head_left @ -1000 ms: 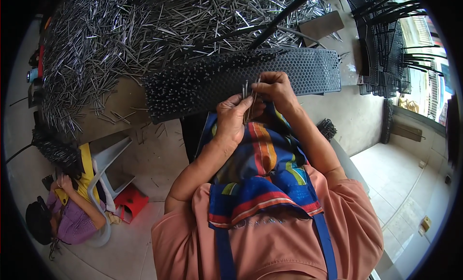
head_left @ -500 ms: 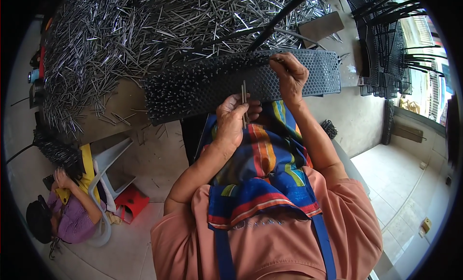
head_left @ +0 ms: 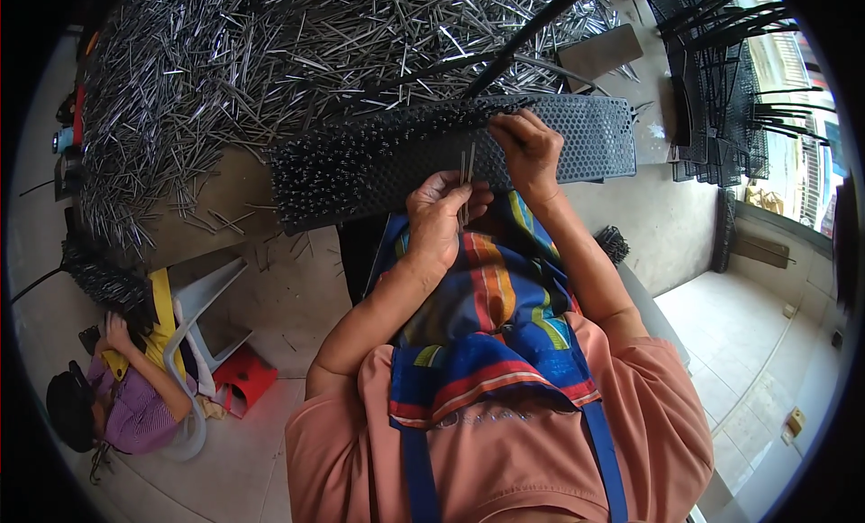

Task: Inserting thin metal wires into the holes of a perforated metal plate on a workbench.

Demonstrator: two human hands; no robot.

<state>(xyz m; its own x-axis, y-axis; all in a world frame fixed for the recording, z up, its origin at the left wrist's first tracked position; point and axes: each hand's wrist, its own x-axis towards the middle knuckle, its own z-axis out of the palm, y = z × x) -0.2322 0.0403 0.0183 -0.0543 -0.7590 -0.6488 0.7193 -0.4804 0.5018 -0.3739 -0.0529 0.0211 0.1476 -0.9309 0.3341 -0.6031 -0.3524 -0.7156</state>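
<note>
The half-closed left hand (head_left: 439, 218) pinches thin metal rods (head_left: 468, 167) pointing toward twelve o'clock, presumably handy for the right hand (head_left: 533, 154) at two o'clock, curled over the perforated panel (head_left: 581, 136), any held rod hidden.

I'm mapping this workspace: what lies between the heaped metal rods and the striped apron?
A perforated black panel, with the right hand over it and the left hand, holding thin rods, at its near edge, as the head view shows.
</note>
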